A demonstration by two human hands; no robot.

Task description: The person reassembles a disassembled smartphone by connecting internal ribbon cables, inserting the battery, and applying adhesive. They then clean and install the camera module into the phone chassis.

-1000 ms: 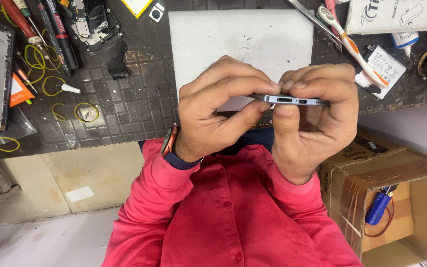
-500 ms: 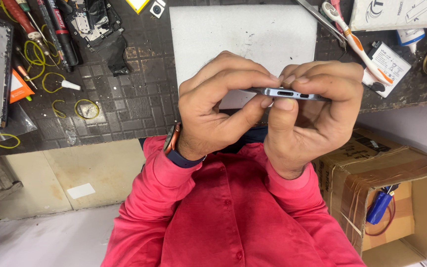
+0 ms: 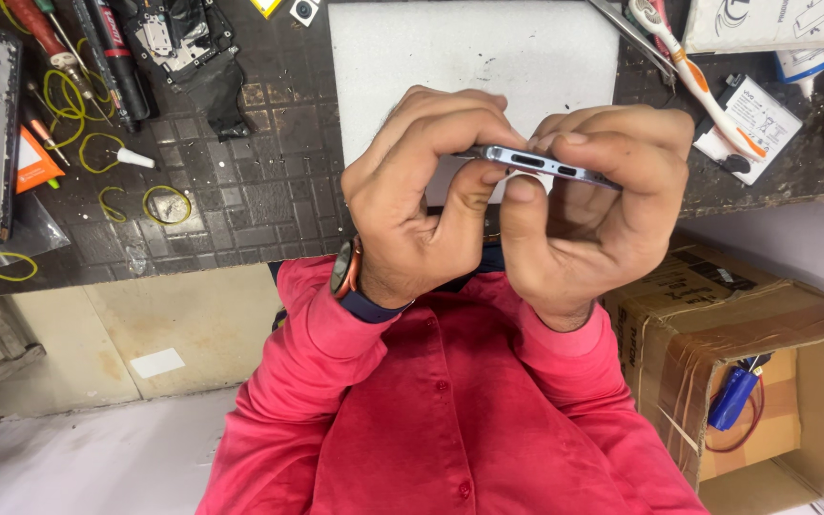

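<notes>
White mat (image 3: 412,67) lies bare beyond the hands; tools (image 3: 97,48) crowd the left, seemingly.

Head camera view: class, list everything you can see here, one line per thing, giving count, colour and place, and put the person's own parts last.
Phone: one, silvery edge with port slots, gripped by both hands.
White mat: one, on the bench behind the hands.
Bench mat: one, black, gridded.
Rubber bands: several, yellow, bench left.
Screwdrivers: a few, red and black, top left.
Toothbrush: one, white and orange, top right.
Cardboard box: one, brown, open, lower right.
Shirt: one, red.
Wristwatch: one, left wrist.
Left hand: on phone.
Right hand: on phone.
</notes>
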